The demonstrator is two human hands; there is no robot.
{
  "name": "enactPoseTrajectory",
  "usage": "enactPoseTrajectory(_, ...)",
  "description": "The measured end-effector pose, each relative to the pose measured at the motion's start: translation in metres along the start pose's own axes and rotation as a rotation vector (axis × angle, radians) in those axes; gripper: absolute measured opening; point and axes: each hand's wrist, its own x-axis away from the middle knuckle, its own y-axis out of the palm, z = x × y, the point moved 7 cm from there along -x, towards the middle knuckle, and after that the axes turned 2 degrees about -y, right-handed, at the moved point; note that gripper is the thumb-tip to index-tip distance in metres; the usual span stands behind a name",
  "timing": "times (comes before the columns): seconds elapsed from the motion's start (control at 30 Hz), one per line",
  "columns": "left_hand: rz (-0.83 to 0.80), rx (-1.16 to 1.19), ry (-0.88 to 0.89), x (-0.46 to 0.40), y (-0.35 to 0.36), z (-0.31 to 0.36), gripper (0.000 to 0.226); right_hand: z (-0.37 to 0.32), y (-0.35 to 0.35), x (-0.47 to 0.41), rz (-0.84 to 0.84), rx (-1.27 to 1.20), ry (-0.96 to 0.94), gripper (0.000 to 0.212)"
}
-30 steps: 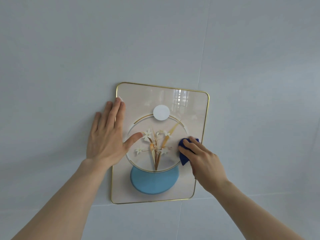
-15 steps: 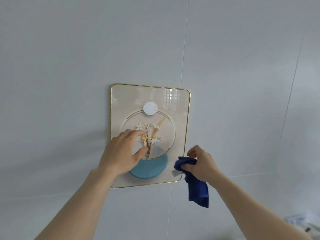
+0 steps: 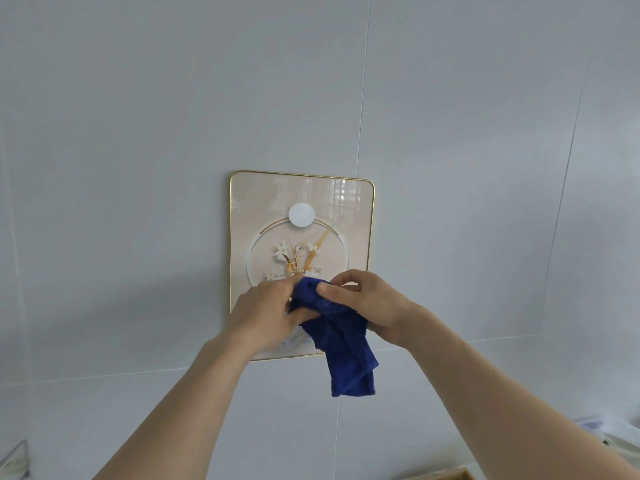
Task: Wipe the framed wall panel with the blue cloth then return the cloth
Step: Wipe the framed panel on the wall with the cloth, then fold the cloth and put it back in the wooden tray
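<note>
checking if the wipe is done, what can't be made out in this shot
- Head view: lower part of the framed panel, covered by both hands and the blue cloth.
- Head view: left hand fingertips, buried in cloth.
- Head view: objects at bottom corners, cut off by the edges.

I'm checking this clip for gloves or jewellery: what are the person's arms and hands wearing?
Nothing that shows. The left hand and right hand are bare, with no gloves, rings or watch in view. Both forearms are bare to the frame's bottom edge, with no sleeves.

Fuzzy blue cloth [image 3: 346,344], glossy gold-rimmed panel [image 3: 263,202]
</note>
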Motion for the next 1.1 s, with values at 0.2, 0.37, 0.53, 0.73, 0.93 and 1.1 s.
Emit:
enactPoseTrajectory(0.2, 0.085, -0.012, -0.087, -0.003, -0.025, 0.004, 0.027, -0.003, 0.002, 0.012, -0.083, 0.141, -0.059, 0.056)
enactPoseTrajectory(0.37, 0.071, 0.031, -0.121, -0.006, -0.025, 0.002, 0.027, -0.005, -0.018, 0.015, -0.014, 0.179, -0.087, 0.047)
enactPoseTrajectory(0.53, 0.020, 0.062, -0.169, -0.006, -0.008, -0.005, 0.026, 0.002, -0.038, 0.024, -0.010, 0.425, -0.067, 0.035)
enactPoseTrajectory(0.73, -0.079, 0.140, -0.185, -0.003, 0.032, -0.001, 0.026, 0.021, -0.069, 0.032, 0.091, 0.589, -0.058, 0.022)
enactPoseTrajectory(0.93, -0.145, 0.200, -0.181, -0.008, 0.074, 0.017, 0.024, 0.046, -0.099, 0.045, 0.137, 0.632, -0.031, 0.022)
enactPoseTrajectory(1.1, -0.220, 0.210, -0.196, -0.016, 0.118, 0.039, 0.028, 0.074, -0.131, 0.050, 0.153, 0.687, -0.001, 0.022)
